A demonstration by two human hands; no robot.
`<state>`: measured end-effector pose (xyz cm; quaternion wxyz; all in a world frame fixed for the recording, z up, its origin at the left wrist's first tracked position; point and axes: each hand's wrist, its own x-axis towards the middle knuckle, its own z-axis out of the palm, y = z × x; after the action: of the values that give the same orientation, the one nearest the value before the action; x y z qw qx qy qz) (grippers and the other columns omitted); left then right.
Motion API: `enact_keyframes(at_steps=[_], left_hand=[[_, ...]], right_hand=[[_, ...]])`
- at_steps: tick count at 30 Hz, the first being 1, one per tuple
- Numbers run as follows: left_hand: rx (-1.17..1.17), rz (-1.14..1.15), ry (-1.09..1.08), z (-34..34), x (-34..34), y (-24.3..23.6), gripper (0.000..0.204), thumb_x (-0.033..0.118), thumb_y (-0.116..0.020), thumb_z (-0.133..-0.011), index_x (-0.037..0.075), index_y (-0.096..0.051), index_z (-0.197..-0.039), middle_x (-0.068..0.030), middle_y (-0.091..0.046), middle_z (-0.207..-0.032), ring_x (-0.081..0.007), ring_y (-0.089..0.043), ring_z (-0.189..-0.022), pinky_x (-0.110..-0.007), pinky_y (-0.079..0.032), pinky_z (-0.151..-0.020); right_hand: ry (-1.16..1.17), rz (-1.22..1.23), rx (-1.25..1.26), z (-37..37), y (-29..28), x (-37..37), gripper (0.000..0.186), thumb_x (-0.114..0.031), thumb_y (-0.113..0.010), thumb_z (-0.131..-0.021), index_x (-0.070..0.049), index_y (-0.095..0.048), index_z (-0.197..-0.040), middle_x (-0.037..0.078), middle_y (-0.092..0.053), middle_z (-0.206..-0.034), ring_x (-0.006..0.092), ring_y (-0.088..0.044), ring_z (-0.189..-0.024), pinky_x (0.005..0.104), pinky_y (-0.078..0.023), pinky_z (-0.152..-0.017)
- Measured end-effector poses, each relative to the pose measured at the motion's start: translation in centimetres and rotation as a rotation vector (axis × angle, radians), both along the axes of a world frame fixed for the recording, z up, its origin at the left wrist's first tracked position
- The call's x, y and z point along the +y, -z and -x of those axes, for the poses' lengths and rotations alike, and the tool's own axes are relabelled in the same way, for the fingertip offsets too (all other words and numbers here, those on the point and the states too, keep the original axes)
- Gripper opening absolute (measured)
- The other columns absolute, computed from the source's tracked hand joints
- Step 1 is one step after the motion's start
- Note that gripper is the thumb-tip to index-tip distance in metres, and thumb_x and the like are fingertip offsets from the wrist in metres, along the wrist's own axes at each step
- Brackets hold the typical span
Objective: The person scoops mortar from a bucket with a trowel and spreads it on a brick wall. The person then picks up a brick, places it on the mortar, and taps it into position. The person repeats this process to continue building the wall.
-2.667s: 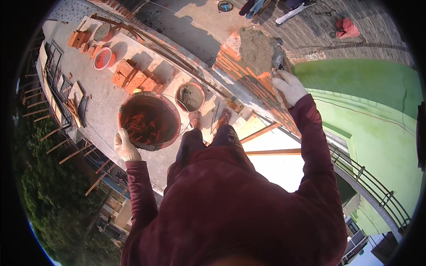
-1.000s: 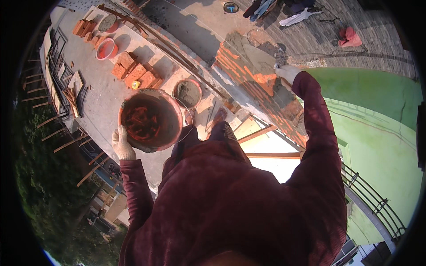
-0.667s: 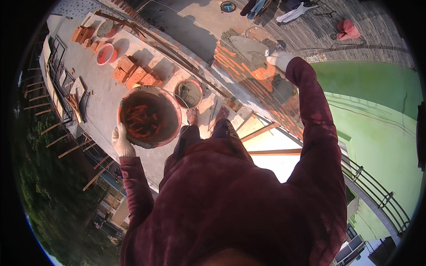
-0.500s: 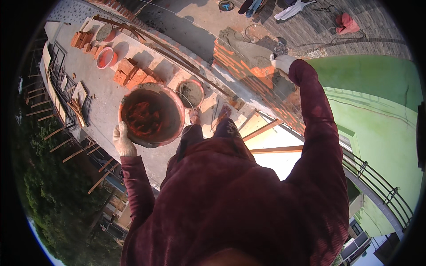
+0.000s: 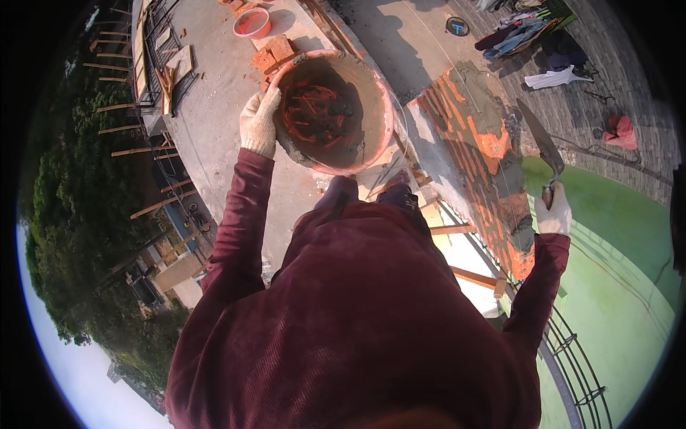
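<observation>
My left hand (image 5: 259,123), in a white knit glove, grips the rim of a wide red mortar basin (image 5: 373,107). Grey mortar coats the inside of the basin, and reddish patches show through at its bottom. On the right, my gloved right hand (image 5: 553,211) is closed around the handle of a trowel (image 5: 541,136), whose blade points up and away from me. Left of the trowel runs a brick wall (image 5: 457,121), with fresh grey mortar (image 5: 480,93) spread over part of its top.
Beyond the basin lie loose bricks (image 5: 273,53) and a smaller red tub (image 5: 252,23). Timber pieces (image 5: 471,276) cross below the wall near my legs. Clothes (image 5: 518,36) lie on the far right roof. Metal rods (image 5: 572,357) curve at lower right; a scaffold edge (image 5: 153,64) borders the left.
My right hand has drawn back from the wall top toward me, lifting the trowel clear of the mortar. The basin, still in my left hand, sits farther right and higher in view.
</observation>
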<state>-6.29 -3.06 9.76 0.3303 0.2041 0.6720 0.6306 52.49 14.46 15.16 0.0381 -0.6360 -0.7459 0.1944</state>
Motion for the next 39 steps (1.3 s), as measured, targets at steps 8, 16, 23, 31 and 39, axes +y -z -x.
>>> enact_keyframes(at_steps=[8, 16, 23, 31, 39], left_hand=[[0.043, -0.067, 0.103, 0.8, 4.1, -2.7, 0.023, 0.027, -0.07, -0.098, 0.008, -0.064, -0.086, 0.007, -0.059, -0.081, -0.0033, -0.049, -0.072, -0.021, -0.04, -0.062], [0.091, -0.068, 0.393, 1.4, 8.1, -7.9, 0.019, 0.023, -0.07, -0.097, 0.01, -0.062, -0.086, 0.0076, -0.057, -0.08, -0.0034, -0.05, -0.069, -0.021, -0.041, -0.061], [0.309, -0.137, 0.411, 1.9, 8.4, -9.0, 0.026, 0.029, -0.071, -0.096, 0.003, -0.068, -0.091, 0.0042, -0.063, -0.082, -0.0051, -0.053, -0.074, -0.023, -0.043, -0.065], [0.218, -0.218, 0.366, 1.1, 8.4, -10.2, 0.023, 0.022, -0.069, -0.098, 0.009, -0.061, -0.081, 0.0078, -0.055, -0.076, -0.0027, -0.046, -0.068, -0.021, -0.038, -0.061], [0.422, -0.117, 0.303, 1.3, 8.0, -10.1, 0.034, 0.034, -0.071, -0.094, 0.0, -0.07, -0.089, 0.0013, -0.064, -0.079, -0.0053, -0.054, -0.074, -0.025, -0.045, -0.065]], right_hand=[[0.078, -0.068, -0.124, 7.4, 1.0, -4.1, 0.029, -0.026, -0.061, -0.089, -0.006, -0.059, -0.111, 0.024, -0.069, -0.1, 0.0454, -0.067, -0.094, 0.0534, -0.053, -0.079], [-0.793, -0.443, -0.12, 28.5, -3.5, -2.5, 0.023, -0.012, -0.062, -0.089, -0.003, -0.056, -0.109, 0.014, -0.066, -0.088, 0.0294, -0.073, -0.079, 0.0384, -0.058, -0.063], [-0.958, -0.244, -0.37, 29.8, -4.4, -3.2, 0.023, -0.011, -0.061, -0.09, 0.0, -0.058, -0.11, 0.012, -0.069, -0.089, 0.0263, -0.075, -0.078, 0.0372, -0.059, -0.063], [-0.934, -0.311, -0.242, 32.6, -5.2, -2.4, 0.029, -0.011, -0.058, -0.09, -0.001, -0.054, -0.118, 0.017, -0.066, -0.094, 0.0325, -0.072, -0.085, 0.0425, -0.058, -0.069], [-0.829, -0.447, -0.279, 32.5, -3.7, -2.2, 0.027, -0.012, -0.059, -0.091, 0.0, -0.056, -0.115, 0.015, -0.068, -0.093, 0.0307, -0.074, -0.08, 0.0402, -0.059, -0.067]])
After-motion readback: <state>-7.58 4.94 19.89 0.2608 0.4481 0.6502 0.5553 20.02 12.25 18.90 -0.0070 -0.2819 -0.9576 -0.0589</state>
